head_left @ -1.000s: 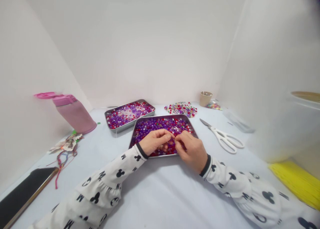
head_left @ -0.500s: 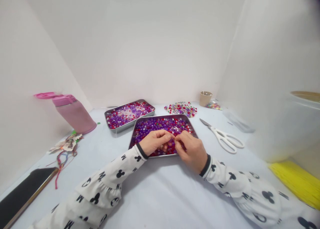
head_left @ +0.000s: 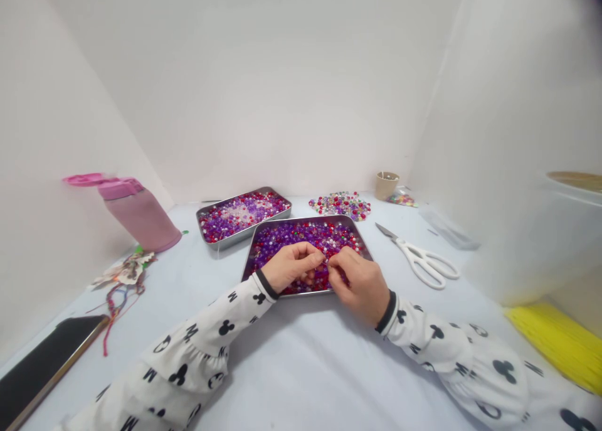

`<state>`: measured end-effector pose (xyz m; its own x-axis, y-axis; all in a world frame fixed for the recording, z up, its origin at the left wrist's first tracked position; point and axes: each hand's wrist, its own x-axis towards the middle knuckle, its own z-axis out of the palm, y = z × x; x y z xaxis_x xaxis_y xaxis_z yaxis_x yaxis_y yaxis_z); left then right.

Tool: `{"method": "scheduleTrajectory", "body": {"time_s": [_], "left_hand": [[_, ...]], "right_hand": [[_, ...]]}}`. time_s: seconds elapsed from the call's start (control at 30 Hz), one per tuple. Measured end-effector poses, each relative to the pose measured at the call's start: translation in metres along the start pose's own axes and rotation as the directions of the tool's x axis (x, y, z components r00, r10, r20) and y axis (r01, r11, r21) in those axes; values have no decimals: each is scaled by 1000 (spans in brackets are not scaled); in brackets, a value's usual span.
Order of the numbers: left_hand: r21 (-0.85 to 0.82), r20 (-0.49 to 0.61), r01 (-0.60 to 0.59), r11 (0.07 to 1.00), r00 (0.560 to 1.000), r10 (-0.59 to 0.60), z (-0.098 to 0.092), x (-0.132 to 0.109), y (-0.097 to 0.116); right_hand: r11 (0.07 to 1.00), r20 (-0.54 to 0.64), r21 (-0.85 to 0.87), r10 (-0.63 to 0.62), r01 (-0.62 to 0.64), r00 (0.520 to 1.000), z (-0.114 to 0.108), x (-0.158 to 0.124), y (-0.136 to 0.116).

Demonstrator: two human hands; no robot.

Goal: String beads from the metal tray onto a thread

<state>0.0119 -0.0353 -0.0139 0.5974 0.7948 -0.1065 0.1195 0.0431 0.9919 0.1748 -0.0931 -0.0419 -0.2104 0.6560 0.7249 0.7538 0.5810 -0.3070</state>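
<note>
A metal tray (head_left: 308, 294) filled with purple, red and clear beads (head_left: 286, 233) lies in front of me. Over its near part, my left hand (head_left: 295, 266) is closed in a pinch, thumb against fingers. My right hand (head_left: 358, 280) pinches just to the right of it, over the tray's right side. The fingertips of both hands nearly meet. Whatever they hold is too small to make out.
Behind left is a second bead tray (head_left: 235, 235); loose beads (head_left: 341, 205) and a small cup (head_left: 386, 185) lie behind. White scissors (head_left: 423, 261) and a yellow bundle (head_left: 559, 343) are right. A pink bottle (head_left: 141, 218), threads (head_left: 115, 302) and phone (head_left: 47, 362) are left.
The fingertips of my two hands have parted slightly above the tray. Both arms have stayed almost in place.
</note>
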Motion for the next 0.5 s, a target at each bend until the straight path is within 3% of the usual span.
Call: {"method": "scheduleTrajectory", "body": {"time_s": [0.5], "left_hand": [[-22, 5, -4, 1000, 1000, 4, 2, 0, 3]], "right_hand": [[996, -46, 74, -46, 49, 998, 2, 0, 3]]}}
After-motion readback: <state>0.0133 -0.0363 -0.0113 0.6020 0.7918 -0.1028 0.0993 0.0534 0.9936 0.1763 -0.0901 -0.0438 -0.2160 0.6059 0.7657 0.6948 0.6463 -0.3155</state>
